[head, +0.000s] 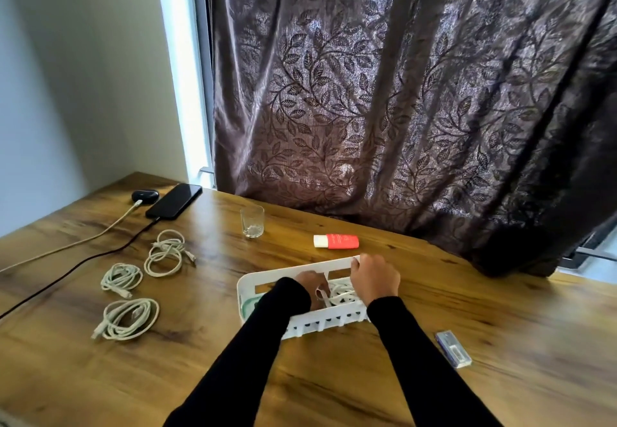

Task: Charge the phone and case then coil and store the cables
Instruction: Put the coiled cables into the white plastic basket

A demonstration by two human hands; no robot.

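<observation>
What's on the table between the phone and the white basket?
In the head view, only an empty glass stands between the phone and the basket; the rest of that stretch is bare wood.

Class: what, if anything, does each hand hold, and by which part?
Right hand grips the white basket by its far rim. Left hand is inside, at a white cable; its grip cannot be told.

Three coiled white cables on the surface at left: far (166, 253), middle (121, 279), near (128, 318). One more white coil (342, 294) inside one white basket (300, 271). Two plugged-in cables: one white (83, 241), one black (100, 258). One phone (174, 201). One black case (145, 195). One glass (252, 221). One red tube (336, 241). One small purple box (453, 348). Two hands: left (312, 284), right (375, 278).
</observation>
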